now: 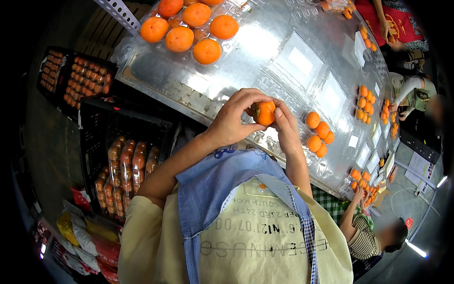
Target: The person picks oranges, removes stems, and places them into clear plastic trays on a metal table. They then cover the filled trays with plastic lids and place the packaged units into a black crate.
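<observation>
Between my two hands, above the near edge of the metal table, is an orange persimmon with a darker calyx end turned to the left. My left hand curls round its left side, thumb beneath. The fingers and thumb of my right hand press on its right side. Several loose persimmons lie in a cluster on the table, just right of my right hand. Clear plastic trays hold a larger group of persimmons at the far left.
Black crates with packed fruit trays stand left of the table. Flat clear trays with white labels lie across the tabletop. Co-workers handle fruit at the right; one in a striped shirt sits at the near right. Coloured bags lie at lower left.
</observation>
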`<control>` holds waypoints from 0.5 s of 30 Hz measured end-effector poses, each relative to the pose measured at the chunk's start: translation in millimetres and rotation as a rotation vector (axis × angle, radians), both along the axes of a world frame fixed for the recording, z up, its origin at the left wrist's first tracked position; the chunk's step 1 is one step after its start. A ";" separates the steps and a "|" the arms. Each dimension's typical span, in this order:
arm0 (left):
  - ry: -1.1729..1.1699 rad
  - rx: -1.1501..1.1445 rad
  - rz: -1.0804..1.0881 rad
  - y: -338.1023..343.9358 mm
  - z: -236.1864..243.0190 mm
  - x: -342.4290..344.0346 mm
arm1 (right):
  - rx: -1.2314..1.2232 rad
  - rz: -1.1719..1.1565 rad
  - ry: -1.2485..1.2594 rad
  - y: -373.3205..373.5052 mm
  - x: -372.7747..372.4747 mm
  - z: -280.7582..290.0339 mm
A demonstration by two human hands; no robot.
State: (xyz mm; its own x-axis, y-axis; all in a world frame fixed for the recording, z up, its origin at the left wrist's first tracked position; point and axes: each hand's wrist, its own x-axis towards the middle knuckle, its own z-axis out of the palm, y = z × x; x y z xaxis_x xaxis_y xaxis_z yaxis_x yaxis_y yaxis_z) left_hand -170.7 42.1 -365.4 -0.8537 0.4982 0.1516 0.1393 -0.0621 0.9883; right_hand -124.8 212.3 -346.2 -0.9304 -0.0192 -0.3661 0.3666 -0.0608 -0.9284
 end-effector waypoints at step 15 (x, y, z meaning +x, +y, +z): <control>-0.337 0.056 -0.096 0.8 -7.8 1.6 | 0.133 0.051 -0.206 2.9 -0.3 1.7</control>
State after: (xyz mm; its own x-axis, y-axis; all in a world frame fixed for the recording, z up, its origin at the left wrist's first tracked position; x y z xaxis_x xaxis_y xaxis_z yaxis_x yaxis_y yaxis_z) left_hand -169.1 42.9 -373.2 -0.8099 0.5778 -0.1009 -0.2029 -0.1146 0.9725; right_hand -125.0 215.1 -344.5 -0.8348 -0.0038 -0.5505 0.5485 0.0802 -0.8323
